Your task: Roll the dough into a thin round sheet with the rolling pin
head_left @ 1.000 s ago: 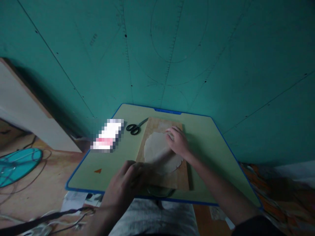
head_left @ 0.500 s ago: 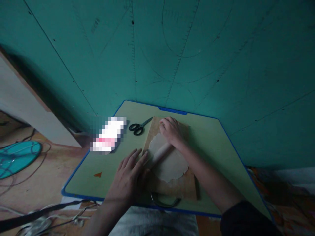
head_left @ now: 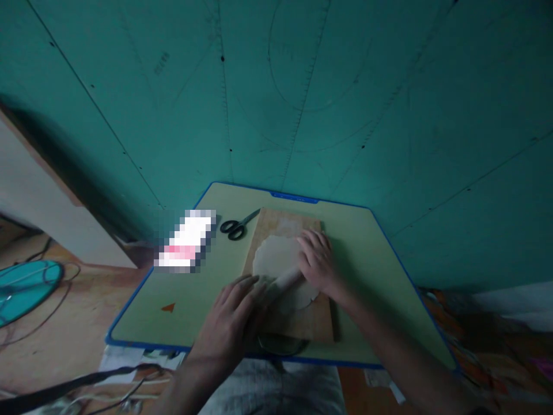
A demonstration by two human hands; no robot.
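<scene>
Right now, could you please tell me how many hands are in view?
2: the left hand at the near end of the rolling pin, the right hand at its far end. No others show.

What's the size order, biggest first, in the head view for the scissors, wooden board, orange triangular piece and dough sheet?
1. Wooden board
2. Dough sheet
3. Scissors
4. Orange triangular piece

rolling pin (head_left: 285, 281): ends hidden by left hand (head_left: 233, 308), right hand (head_left: 318, 262) | bright slab (head_left: 190, 236): pixelated | teal disc (head_left: 38, 288): cropped left
</scene>
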